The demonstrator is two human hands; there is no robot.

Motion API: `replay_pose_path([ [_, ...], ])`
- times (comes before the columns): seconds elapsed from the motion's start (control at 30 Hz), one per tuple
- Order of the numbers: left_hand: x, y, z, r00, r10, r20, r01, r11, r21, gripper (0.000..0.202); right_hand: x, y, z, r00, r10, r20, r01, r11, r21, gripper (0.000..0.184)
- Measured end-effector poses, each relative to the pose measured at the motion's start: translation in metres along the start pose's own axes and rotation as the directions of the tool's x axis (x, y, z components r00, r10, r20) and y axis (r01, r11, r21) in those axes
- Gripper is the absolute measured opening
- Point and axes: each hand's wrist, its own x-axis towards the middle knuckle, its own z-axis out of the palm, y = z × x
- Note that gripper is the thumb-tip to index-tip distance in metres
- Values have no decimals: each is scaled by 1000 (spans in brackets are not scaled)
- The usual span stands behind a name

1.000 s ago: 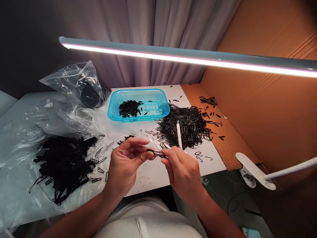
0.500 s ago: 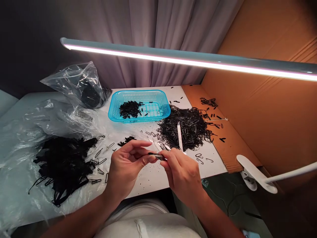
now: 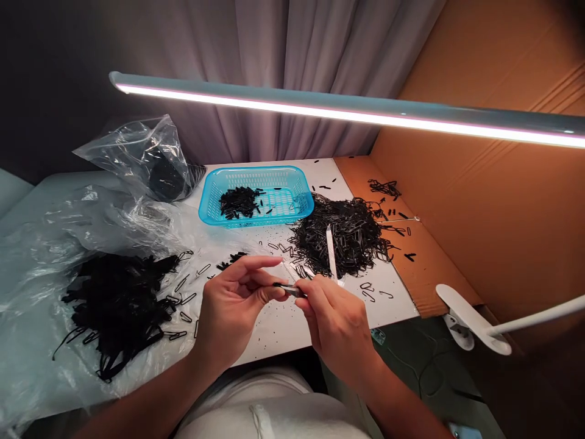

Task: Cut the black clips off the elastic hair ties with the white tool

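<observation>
Near the table's front edge, my left hand [image 3: 235, 302] pinches a small black piece [image 3: 277, 285] between thumb and forefinger. Closed around a small pointed metal tool [image 3: 292, 291] is my right hand [image 3: 340, 320], with the tool's tip against the left fingertips. Fingers hide much of the tool and the piece. Beyond the right hand spreads a heap of black loops [image 3: 351, 235], and a pale flat strip [image 3: 331, 250] lies on it. A small pile of short black pieces [image 3: 231, 261] lies behind the left hand.
Behind the hands stands a blue basket [image 3: 256, 221] holding short black pieces. At left, black strips [image 3: 123, 305] lie on clear plastic sheeting [image 3: 36, 341], near a clear bag [image 3: 167, 164]. A lit tube lamp [image 3: 274, 103] spans above; its white clamp [image 3: 470, 320] grips the right side.
Both hands keep nearly the same position and hold. The metal tool looks turned slightly between the fingertips; the view has shifted a little.
</observation>
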Motion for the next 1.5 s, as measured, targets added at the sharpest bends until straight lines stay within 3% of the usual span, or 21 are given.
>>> replay_pose_path([
  [0.33, 3, -4, 4, 998, -48, 46, 55, 987, -151, 34, -2, 0, -4, 1000, 13, -6, -13, 1000, 13, 15],
  [0.73, 0, 7, 14, 999, 50, -3, -50, 998, 44, 32, -6, 0, -6, 1000, 19, -25, -20, 998, -53, 15],
  [1.23, 0, 10, 12, 993, 100, 59, -111, 969, 222, 41, -3, -1, -3, 1000, 0, -31, -1, 999, -34, 15],
  [1.3, 2, 10, 13, 995, 75, 64, -85, 981, 175, 45, -1, 1, -1, 998, 46, -42, -44, 998, 42, 16],
  [1.37, 6, 11, 13, 997, 40, 66, -46, 994, 100, 50, 1, 6, 2, 984, 164, -63, -147, 964, 222, 21],
  [1.5, 14, 12, 13, 994, -56, 98, 61, 997, -53, 54, 1, 18, 8, 900, 430, -69, -333, 782, 527, 31],
])
